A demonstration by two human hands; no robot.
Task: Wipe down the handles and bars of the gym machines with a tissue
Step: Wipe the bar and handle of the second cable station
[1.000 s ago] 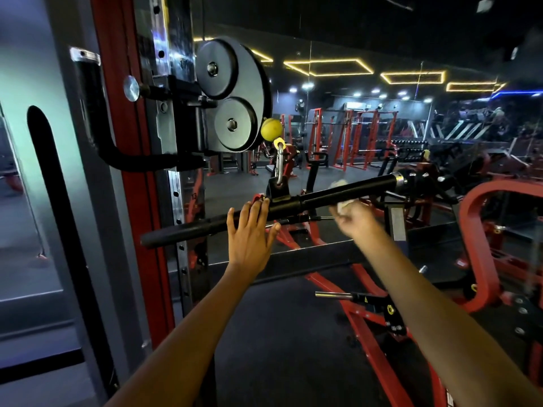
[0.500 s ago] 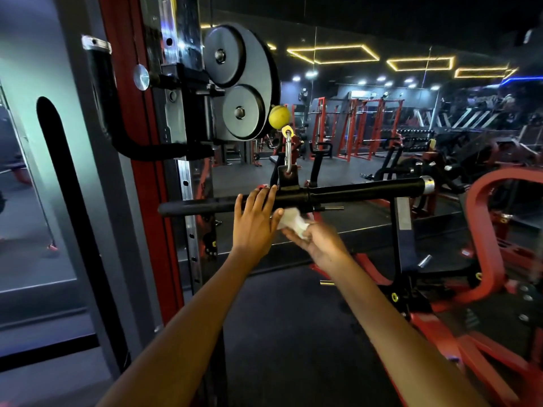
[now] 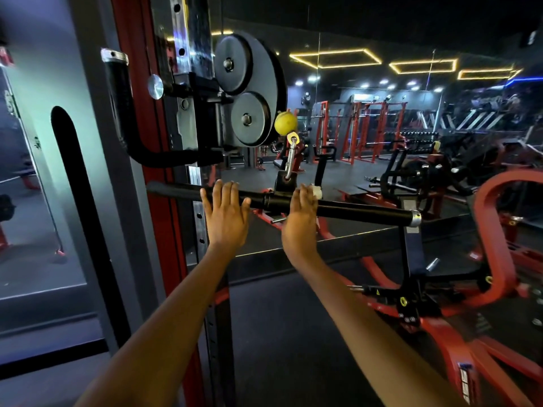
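A black straight cable bar [image 3: 361, 210] hangs level from a silver carabiner [image 3: 291, 160] under a yellow ball [image 3: 285, 123]. My left hand [image 3: 224, 214] rests over the bar's left half, fingers curled on top of it. Just right of the centre swivel, my right hand [image 3: 299, 218] is on the bar. It presses a white tissue [image 3: 315, 191] against the bar; only a small wad shows past the fingertips. The bar's chrome right end cap [image 3: 415, 218] is bare.
The cable machine's red upright [image 3: 164, 230], black pulley wheels [image 3: 246, 92] and a black curved handle [image 3: 123, 113] stand to the left. A mirror wall lies behind. Red plate-loaded machine frames [image 3: 493, 254] crowd the right and lower right floor.
My right hand has risen from below the bar, where it held the tissue, onto the bar's top just right of centre. The bar has swung level, and my left hand stays on it.
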